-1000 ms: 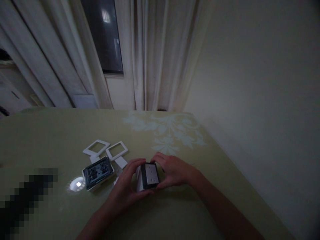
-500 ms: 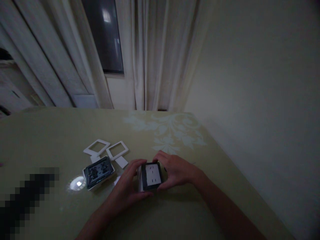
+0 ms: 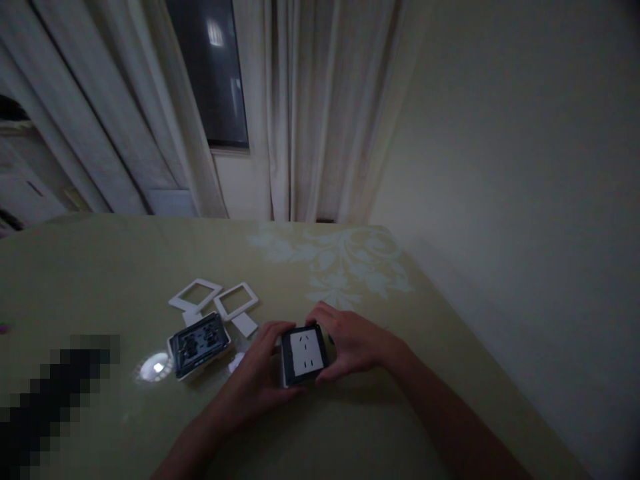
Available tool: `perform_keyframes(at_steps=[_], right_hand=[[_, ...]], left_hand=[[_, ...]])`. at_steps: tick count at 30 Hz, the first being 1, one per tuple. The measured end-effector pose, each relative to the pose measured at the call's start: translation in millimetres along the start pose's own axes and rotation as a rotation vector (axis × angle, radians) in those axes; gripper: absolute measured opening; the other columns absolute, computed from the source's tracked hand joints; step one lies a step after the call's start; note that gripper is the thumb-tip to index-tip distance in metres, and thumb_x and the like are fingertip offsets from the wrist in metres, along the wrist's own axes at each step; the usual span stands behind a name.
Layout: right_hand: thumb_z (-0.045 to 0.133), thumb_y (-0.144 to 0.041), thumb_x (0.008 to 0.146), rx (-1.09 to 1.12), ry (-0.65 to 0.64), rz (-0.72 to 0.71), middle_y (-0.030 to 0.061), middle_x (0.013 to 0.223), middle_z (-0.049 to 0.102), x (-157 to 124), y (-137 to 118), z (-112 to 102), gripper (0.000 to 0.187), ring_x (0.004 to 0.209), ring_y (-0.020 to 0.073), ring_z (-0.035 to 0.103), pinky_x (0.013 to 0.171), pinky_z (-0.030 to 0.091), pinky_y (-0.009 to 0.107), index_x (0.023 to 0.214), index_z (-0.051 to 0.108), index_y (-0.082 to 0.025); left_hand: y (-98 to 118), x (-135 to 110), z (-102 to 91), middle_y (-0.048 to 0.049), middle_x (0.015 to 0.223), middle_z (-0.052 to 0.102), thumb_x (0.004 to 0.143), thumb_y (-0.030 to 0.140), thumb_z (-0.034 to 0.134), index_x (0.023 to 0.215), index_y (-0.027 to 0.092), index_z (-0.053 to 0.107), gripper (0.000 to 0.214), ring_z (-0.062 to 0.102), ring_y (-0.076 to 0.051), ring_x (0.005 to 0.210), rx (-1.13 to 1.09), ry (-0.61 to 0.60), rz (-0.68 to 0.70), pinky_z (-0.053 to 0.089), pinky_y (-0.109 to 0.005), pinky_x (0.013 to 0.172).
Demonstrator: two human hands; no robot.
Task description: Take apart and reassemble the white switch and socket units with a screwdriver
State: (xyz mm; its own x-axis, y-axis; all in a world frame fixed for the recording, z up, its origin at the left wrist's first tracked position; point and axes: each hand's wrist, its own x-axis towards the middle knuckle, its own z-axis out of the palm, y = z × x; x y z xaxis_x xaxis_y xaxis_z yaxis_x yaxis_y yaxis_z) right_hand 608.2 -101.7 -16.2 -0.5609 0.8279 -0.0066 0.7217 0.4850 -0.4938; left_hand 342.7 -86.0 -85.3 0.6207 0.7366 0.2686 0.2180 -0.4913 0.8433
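One pale-edged casing (image 3: 205, 365), left of lower centre, contains dark fittings (image 3: 201, 341). The black-rimmed socket (image 3: 306, 355) is at lower centre, slotted face turned toward the camera, long axis running nearly up the frame. The left hand (image 3: 260, 368) and right hand (image 3: 346, 343), opened to its length, clamp their grip on it.

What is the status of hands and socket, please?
Left hand, right hand gripping socket at opposite sides. Slotted face showing. Dark-topped unit left of hands, untouched.
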Motion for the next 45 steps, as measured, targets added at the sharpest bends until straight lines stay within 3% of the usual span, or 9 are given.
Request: perform_keyframes(at_steps=[12,20,27,33,39,45], right_hand=[[0.100,-0.044,0.069,0.083,-0.016,0.012,0.0103,0.128,0.063,0.6,0.0,1.9,0.079,0.108,0.0283,0.068,0.088,0.055,0.038,0.134,0.063,-0.020],[0.101,-0.038,0.071,0.129,-0.043,0.073,0.0101,0.130,0.061,-1.2,-3.8,0.6,0.082,0.113,0.0291,0.067,0.096,0.056,0.042,0.142,0.064,-0.021],[0.101,-0.039,0.069,0.136,-0.041,0.055,0.0088,0.128,0.060,-0.2,-2.4,1.2,0.082,0.109,0.0273,0.067,0.093,0.056,0.039,0.140,0.064,-0.022],[0.105,-0.042,0.061,0.145,-0.020,0.017,0.0084,0.123,0.060,3.0,7.1,4.8,0.086,0.104,0.0253,0.065,0.089,0.056,0.037,0.135,0.067,-0.019],[0.104,-0.045,0.062,0.104,-0.009,0.020,0.0072,0.120,0.061,2.9,6.9,5.4,0.084,0.098,0.0237,0.065,0.085,0.054,0.035,0.133,0.068,-0.020],[0.105,-0.042,0.061,0.169,-0.036,0.021,0.0083,0.124,0.060,2.5,10.1,4.8,0.088,0.107,0.0260,0.065,0.091,0.055,0.037,0.137,0.067,-0.019]], left_hand=[[3.7,2.0,0.8,-0.0104,0.131,0.070,0.074,0.027,0.090,0.138,0.028,0.057,0.073,0.070,-0.036,0.122,0.069,0.038,-0.032,0.060,-0.052,0.101],[-2.2,-0.4,3.1,-0.0115,0.135,0.069,0.077,0.035,0.091,0.142,0.029,0.056,0.074,0.065,-0.038,0.125,0.190,0.077,0.036,0.057,-0.055,0.104],[-7.2,-2.2,6.1,-0.0114,0.142,0.067,0.076,0.034,0.092,0.151,0.030,0.050,0.086,0.058,-0.041,0.127,0.331,0.065,0.069,0.053,-0.061,0.108],[-10.4,-3.4,8.2,-0.0118,0.142,0.066,0.077,0.034,0.092,0.152,0.030,0.049,0.087,0.057,-0.040,0.127,0.322,0.037,0.050,0.053,-0.059,0.108],[-10.4,-2.0,7.9,-0.0112,0.140,0.067,0.075,0.029,0.091,0.149,0.029,0.052,0.084,0.058,-0.040,0.127,0.305,0.021,0.027,0.054,-0.057,0.108],[-4.1,-1.0,5.7,-0.0116,0.137,0.067,0.071,0.034,0.096,0.146,0.029,0.054,0.086,0.059,-0.040,0.125,0.257,0.009,-0.010,0.054,-0.058,0.106]])
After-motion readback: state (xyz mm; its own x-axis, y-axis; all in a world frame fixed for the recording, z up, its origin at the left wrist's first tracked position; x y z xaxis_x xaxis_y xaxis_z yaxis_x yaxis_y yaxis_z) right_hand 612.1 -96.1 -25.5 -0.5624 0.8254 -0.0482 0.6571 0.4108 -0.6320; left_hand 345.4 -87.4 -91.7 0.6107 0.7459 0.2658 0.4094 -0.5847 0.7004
